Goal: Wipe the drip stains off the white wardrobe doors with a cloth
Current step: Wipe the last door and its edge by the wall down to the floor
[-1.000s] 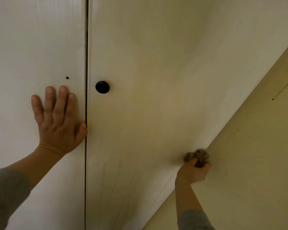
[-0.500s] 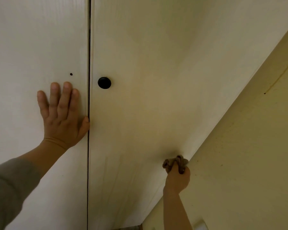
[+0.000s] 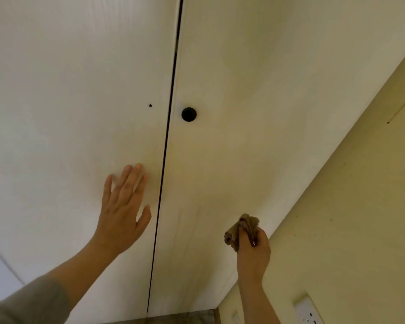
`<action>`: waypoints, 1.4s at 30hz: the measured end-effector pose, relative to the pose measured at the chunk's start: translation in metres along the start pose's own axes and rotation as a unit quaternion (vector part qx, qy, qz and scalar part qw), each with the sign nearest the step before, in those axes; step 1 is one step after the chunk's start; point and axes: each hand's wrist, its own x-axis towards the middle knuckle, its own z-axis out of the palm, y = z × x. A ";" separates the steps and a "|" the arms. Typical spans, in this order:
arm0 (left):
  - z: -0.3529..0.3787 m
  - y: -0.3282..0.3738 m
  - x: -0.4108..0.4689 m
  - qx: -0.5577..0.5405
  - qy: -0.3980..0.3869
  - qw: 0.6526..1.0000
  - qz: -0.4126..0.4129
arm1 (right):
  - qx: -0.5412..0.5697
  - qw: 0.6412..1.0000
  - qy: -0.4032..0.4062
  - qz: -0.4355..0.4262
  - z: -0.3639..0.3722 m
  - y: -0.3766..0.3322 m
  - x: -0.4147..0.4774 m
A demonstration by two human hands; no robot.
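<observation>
Two tall white wood-grain panels fill the view, seen from below. The left white wardrobe door (image 3: pixel 68 113) and the right white wardrobe door (image 3: pixel 243 90) meet at a thin dark gap (image 3: pixel 168 136). A round black knob (image 3: pixel 189 114) sits on the right door, just beside its left edge. A small dark hole (image 3: pixel 150 105) sits on the left door, across the gap from the knob.

Left hand (image 3: pixel 124 211): the forearm rises from the lower left, with a grey sleeve (image 3: pixel 26 305) covering the arm near the elbow. The hand is flat and relaxed, with the fingers straight and close together and the thumb splayed toward the gap. The palm faces the left door near its right edge, below the hole. The fingertips are blurred, so I cannot tell whether the palm presses the panel or sits just off it.

Right hand (image 3: pixel 253 251): the bare forearm comes up from the bottom edge, with the wrist straight and the back of the hand toward the camera. The fingers curl round a crumpled brown cloth (image 3: pixel 242 226), which bunches out above the hand. The wad lies at the lower part of the right door, near its right edge where the panel meets a pale yellow wall (image 3: pixel 348 218).

Faint brownish drip streaks (image 3: pixel 192 230) run down the right door's lower part, between the gap and the cloth.

A white socket plate (image 3: pixel 308 311) is on the wall, beside the right forearm.
</observation>
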 end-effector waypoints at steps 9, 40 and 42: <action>-0.008 0.008 -0.065 -0.146 -0.161 0.970 -0.112 | -0.019 0.998 -0.057 0.025 0.002 0.012 -0.031; -0.002 0.088 -0.163 -0.183 -0.296 0.860 -0.374 | -0.069 0.976 -0.175 0.106 -0.050 0.093 -0.034; -0.002 0.093 -0.162 -0.183 -0.294 0.863 -0.369 | -0.049 0.977 -0.178 0.103 -0.051 0.091 -0.031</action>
